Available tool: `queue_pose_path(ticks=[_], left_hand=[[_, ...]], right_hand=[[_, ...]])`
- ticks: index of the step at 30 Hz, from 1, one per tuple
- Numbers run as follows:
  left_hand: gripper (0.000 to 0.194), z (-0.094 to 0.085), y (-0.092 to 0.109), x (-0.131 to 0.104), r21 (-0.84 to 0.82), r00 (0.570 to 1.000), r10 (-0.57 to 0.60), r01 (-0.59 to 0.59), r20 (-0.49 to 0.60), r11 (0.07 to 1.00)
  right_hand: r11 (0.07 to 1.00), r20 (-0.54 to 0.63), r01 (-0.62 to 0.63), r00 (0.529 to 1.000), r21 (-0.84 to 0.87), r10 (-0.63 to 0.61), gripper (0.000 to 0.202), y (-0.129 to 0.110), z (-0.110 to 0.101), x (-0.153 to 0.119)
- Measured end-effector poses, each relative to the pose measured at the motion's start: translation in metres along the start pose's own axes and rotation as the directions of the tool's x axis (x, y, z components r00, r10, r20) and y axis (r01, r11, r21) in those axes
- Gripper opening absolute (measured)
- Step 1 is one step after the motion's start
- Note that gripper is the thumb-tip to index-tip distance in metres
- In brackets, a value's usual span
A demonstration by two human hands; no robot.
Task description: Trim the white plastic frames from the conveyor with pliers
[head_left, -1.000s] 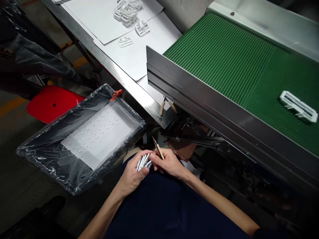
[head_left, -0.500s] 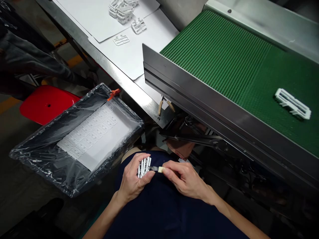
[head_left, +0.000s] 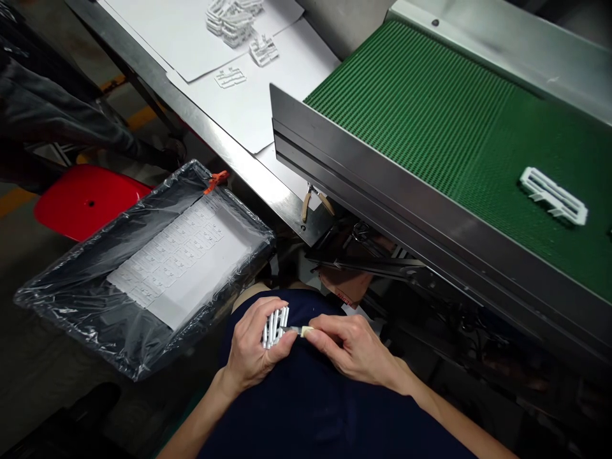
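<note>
A white slotted plastic part (head_left: 275,326) sits between the thumb and fingers of my left hand (head_left: 253,338), held above my lap. My right hand (head_left: 356,344) pinches a small knife (head_left: 305,331) by its pale yellow handle. The knife's short metal blade points left and reaches the right side of the part, by my left thumb. Whether the tip touches the plastic I cannot tell. Most of the handle is hidden by my right fingers.
A green conveyor belt (head_left: 430,121) carries another white part (head_left: 554,196). Pliers (head_left: 315,201) lie on the metal table's corner (head_left: 313,233). White parts are piled (head_left: 233,22) on paper. At left stand a plastic-lined tray (head_left: 86,325) with rows of parts, a red stool (head_left: 86,201) and a person's leg (head_left: 62,121).
The knife has moved slightly left and down, its blade now closer over the slotted part. The part on the belt appears shifted slightly left and up. The whole view has also shifted a little.
</note>
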State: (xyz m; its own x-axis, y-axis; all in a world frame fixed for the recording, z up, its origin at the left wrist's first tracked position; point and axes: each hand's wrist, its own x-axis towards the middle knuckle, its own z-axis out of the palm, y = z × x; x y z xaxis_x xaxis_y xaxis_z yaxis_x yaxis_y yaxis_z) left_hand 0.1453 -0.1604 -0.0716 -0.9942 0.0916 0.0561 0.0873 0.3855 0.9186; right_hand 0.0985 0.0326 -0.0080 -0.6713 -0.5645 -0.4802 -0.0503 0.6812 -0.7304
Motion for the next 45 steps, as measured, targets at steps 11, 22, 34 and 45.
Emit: queue_pose_path(ticks=[11, 22, 34, 45], left_hand=[[0.027, 0.003, 0.001, -0.002, 0.053, 0.996, -0.05, 0.054, -0.078, 0.997], [0.032, 0.002, 0.003, 0.002, -0.043, 0.983, -0.181, 0.179, -0.041, 0.983], [0.04, -0.01, -0.006, -0.005, -0.395, 0.856, -0.359, 0.496, 0.373, 0.773], [0.047, -0.006, -0.005, 0.0, -0.196, 0.957, -0.19, 0.234, 0.22, 0.952]], right_hand=[[0.999, -0.073, -0.014, 0.997, -0.031, 0.012, 0.032, -0.001, 0.006, 0.002], [0.954, -0.167, -0.133, 0.969, 0.268, 0.182, 0.026, -0.001, 0.008, 0.02], [0.738, 0.066, -0.154, 0.987, 0.657, 0.147, 0.03, 0.007, 0.022, 0.05], [0.788, 0.027, -0.142, 0.987, 0.599, 0.158, 0.023, 0.01, 0.024, 0.047]])
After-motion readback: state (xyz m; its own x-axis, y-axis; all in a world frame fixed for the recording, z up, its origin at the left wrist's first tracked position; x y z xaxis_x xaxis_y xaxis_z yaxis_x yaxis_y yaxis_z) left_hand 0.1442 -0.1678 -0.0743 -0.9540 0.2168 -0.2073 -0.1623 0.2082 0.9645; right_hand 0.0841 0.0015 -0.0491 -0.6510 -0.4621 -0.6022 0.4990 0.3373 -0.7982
